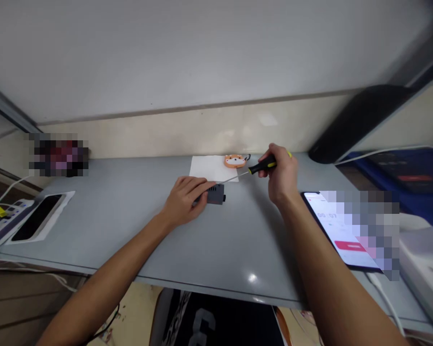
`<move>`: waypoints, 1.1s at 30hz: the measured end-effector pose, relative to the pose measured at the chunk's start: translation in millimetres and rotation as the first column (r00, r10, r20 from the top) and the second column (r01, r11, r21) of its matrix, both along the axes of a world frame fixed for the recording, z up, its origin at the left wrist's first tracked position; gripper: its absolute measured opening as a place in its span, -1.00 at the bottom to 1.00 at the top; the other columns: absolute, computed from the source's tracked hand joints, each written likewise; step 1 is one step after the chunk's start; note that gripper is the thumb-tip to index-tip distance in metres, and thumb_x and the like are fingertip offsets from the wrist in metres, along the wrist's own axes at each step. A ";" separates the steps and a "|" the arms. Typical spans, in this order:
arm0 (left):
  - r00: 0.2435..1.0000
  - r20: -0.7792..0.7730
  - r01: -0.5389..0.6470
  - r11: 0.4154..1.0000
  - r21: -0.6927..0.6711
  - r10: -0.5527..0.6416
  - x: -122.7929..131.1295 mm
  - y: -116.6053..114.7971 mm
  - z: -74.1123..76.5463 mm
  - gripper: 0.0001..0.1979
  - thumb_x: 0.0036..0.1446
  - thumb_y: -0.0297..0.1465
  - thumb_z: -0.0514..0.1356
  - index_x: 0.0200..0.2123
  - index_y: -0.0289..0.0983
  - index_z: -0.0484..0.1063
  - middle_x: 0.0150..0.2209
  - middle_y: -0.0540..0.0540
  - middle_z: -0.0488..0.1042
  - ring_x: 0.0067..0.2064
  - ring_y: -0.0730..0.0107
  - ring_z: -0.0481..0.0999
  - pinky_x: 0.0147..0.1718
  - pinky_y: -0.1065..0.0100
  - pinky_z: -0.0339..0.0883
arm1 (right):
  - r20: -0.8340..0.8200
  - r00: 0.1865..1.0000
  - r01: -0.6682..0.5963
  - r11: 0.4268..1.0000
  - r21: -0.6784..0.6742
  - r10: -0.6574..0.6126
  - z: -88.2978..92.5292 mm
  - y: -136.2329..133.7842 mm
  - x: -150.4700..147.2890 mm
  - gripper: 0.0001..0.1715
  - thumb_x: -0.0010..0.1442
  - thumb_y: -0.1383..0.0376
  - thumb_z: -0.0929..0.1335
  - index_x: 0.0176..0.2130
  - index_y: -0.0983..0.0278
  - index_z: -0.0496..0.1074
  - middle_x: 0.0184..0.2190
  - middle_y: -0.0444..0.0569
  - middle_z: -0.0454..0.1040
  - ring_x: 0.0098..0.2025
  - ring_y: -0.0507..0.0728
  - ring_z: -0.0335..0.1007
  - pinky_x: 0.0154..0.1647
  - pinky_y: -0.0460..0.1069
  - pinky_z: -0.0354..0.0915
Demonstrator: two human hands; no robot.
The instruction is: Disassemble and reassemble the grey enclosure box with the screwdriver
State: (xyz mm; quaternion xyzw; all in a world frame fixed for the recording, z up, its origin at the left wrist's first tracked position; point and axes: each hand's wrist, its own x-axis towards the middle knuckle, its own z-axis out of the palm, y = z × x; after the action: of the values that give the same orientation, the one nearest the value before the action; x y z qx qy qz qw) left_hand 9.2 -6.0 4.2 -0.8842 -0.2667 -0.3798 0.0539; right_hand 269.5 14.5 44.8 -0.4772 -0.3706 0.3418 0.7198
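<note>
Near the middle of the grey table, my left hand is closed on a small dark grey box with vent slots, which lies by the near edge of a white sheet of paper. My right hand grips a screwdriver by its black and yellow handle. Its thin metal shaft slants down and left, with the tip at the box's upper edge close to my left fingertips. Whether the tip sits in a screw is too small to tell. An orange animal-faced case rests on the paper's right part.
A lit phone with a timer lies at the right, beside a white device and a cable. At the left are a dark phone-like slab and a power strip. A black cylinder leans behind right.
</note>
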 end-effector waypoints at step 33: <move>0.996 -0.082 0.031 0.997 -0.067 -0.036 0.0 -1.1 0.4 -0.58 0.40 -0.46 0.04 0.27 -0.16 0.34 0.08 -0.15 0.53 0.04 0.22 0.49 0.05 0.13 0.30 | -0.028 1.000 -0.005 0.991 -0.131 0.002 -3.6 2.4 -0.3 -0.60 0.17 0.10 0.35 -0.59 0.25 0.39 -0.70 -0.14 0.31 -0.75 -0.05 0.18 -0.75 -0.09 0.01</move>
State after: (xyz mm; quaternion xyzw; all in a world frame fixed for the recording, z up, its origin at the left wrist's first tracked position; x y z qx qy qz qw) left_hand 9.2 -7.1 4.6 -0.9049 -0.2617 -0.3345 0.0294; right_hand 269.2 16.8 41.2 -0.5180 -0.3380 0.3732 0.6915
